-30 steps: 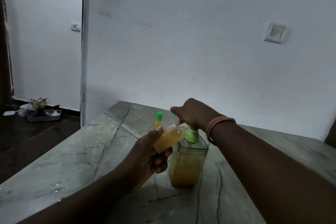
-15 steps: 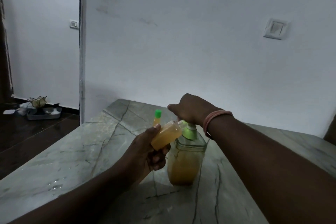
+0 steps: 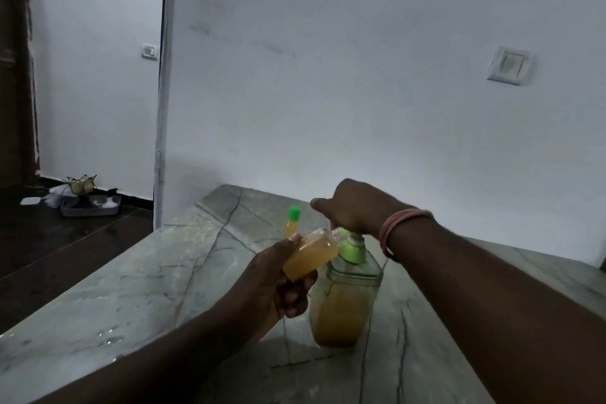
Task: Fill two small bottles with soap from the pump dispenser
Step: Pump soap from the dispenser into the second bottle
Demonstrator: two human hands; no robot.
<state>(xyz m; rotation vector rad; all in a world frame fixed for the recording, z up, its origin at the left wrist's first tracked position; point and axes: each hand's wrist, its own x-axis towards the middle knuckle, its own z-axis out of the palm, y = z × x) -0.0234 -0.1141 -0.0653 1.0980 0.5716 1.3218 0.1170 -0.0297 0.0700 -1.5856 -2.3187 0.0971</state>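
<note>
Low in the centre of the frame, the left hand [image 3: 278, 285] grips a small clear plastic bottle of amber soap [image 3: 310, 254], tilted so its mouth meets the spout. The right hand [image 3: 355, 207] curls over the green pump head of the clear square dispenser [image 3: 344, 298], which stands on the grey veined marble counter [image 3: 131, 289]. Just behind the hands stands a second small bottle with a green cap [image 3: 292, 221], already closed. The held bottle looks nearly full; another stroke could overflow it, or a slipped mouth spill soap. No readable label or writing shows.
</note>
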